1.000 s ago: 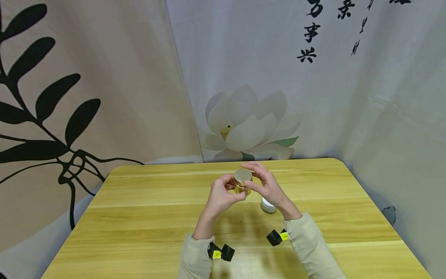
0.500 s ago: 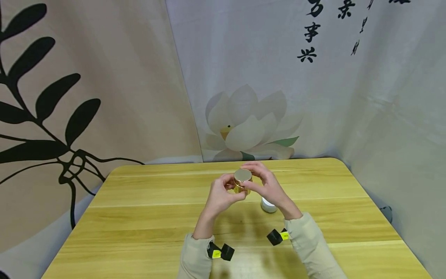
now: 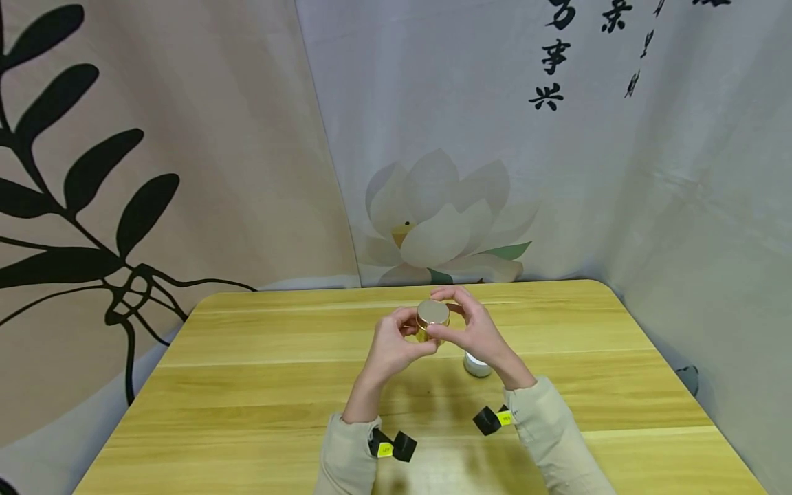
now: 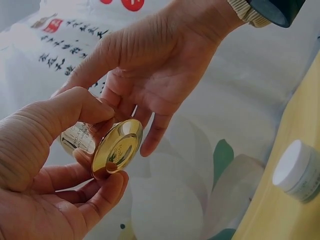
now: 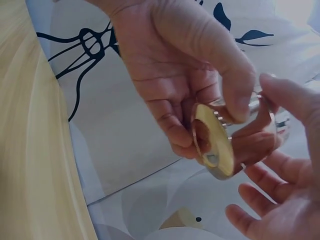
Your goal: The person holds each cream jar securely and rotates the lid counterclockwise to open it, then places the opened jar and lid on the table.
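Observation:
A shiny gold jar (image 3: 423, 335) with a flat silvery-topped lid (image 3: 433, 312) is held up over the table in the head view. My left hand (image 3: 391, 348) grips its lower part between thumb and fingers. My right hand (image 3: 475, 331) pinches the lid from the other side, thumb in front and fingers behind. In the left wrist view the jar's round gold base (image 4: 119, 146) faces the camera. The right wrist view has the same gold base (image 5: 216, 142), with the left thumb along the jar's side. Whether the lid turns cannot be told.
A small white-lidded jar (image 3: 476, 366) stands on the wooden table (image 3: 266, 399), just below the right hand; it is also in the left wrist view. A printed cloth (image 3: 247, 172) hangs behind the table's far edge.
The right thumb has shifted slightly left across the front of the jar. Both hands still hold the jar in nearly the same place.

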Action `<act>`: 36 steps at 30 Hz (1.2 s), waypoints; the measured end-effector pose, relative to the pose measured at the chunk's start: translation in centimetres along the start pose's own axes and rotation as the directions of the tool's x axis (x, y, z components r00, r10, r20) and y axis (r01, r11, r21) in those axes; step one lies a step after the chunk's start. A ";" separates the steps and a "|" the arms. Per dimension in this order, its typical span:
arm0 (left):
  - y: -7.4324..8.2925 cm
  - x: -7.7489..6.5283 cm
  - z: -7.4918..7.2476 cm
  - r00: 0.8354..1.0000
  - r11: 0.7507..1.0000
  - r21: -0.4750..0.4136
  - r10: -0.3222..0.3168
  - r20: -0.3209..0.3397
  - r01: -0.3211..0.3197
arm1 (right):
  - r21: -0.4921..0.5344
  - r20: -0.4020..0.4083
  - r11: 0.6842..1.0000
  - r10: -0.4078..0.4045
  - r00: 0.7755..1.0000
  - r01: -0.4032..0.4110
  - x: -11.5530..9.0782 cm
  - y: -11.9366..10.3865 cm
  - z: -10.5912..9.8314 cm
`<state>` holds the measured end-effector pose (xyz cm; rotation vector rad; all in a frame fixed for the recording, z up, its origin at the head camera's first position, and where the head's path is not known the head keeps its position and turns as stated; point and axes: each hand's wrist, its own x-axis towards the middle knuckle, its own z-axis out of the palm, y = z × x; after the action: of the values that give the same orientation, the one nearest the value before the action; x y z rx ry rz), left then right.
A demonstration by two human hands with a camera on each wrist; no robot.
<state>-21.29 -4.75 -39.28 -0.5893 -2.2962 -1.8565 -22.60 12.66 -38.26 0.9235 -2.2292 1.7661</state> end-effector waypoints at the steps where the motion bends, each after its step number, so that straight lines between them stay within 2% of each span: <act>1: 0.0 0.0 0.0 1.000 1.000 -0.001 0.001 -0.001 -0.001 | -0.009 0.003 1.000 -0.003 1.000 0.003 0.0 0.0 0.0; 3: 0.3 0.0 0.1 1.000 1.000 0.002 -0.005 0.000 0.005 | -0.018 0.018 1.000 -0.018 1.000 0.018 0.0 0.0 -0.1; 6: 1.8 -0.3 -0.1 1.000 1.000 0.002 -0.003 0.000 0.003 | -0.020 0.047 0.999 -0.045 0.998 0.046 -0.1 0.1 -0.2; 10: 1.4 -0.3 -0.2 1.000 1.000 0.004 0.004 -0.001 -0.004 | 0.001 0.047 1.000 -0.028 0.998 0.028 -0.1 0.3 -0.1; 13: -0.1 -0.1 0.0 1.000 1.000 0.004 0.007 -0.005 -0.007 | 0.013 0.024 1.000 0.002 1.000 -0.003 -0.1 0.3 0.0; 19: -0.2 -0.1 -0.1 1.000 1.000 0.011 0.019 -0.004 -0.019 | -0.011 0.009 1.000 0.018 1.000 -0.018 0.0 0.3 0.2; 29: -0.1 -0.1 -0.1 1.000 1.000 0.011 0.004 -0.004 -0.004 | 0.008 0.073 0.999 -0.039 0.997 0.039 0.0 0.1 -0.1; 31: -0.3 -0.1 -0.1 1.000 0.999 0.008 0.031 -0.001 -0.031 | 0.016 0.080 0.999 -0.041 0.996 0.040 0.0 0.1 -0.1; 36: -1.0 -0.1 -0.2 0.987 0.987 0.001 0.162 0.002 -0.162 | 0.034 0.089 0.999 -0.031 0.996 0.028 0.0 -0.1 -0.2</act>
<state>-21.57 -5.14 -40.16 -0.7535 -2.1781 -1.7800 -22.65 12.82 -38.15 1.0566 -2.2341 1.7868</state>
